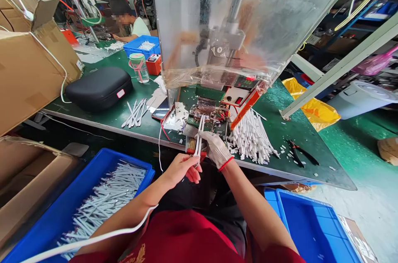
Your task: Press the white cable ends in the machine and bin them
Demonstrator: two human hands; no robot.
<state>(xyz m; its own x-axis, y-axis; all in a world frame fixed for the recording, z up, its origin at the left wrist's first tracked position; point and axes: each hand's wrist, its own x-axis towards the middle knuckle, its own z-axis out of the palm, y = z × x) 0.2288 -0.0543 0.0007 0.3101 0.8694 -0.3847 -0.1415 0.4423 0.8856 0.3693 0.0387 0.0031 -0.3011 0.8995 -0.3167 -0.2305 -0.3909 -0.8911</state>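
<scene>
My left hand (185,167), bare, pinches the lower end of a pair of thin white strips (199,140). In a white knit glove with a red cuff, my right hand (216,149) closes on the same strips higher up. Their far ends point at the metal fixture (203,107) of a bench machine, under a clear plastic shield (186,10). Whether the tips touch the fixture I cannot tell. Right of the fixture lies a thick pile of white strips (253,136), beside an orange-edged control box (238,97).
Pliers (300,153) lie at the bench's right. Several loose strips (135,113), a black case (99,88) and a jar (139,68) are left. A blue bin (102,159) of strips stands lower left, another blue bin (314,225) lower right. A co-worker (130,22) sits behind.
</scene>
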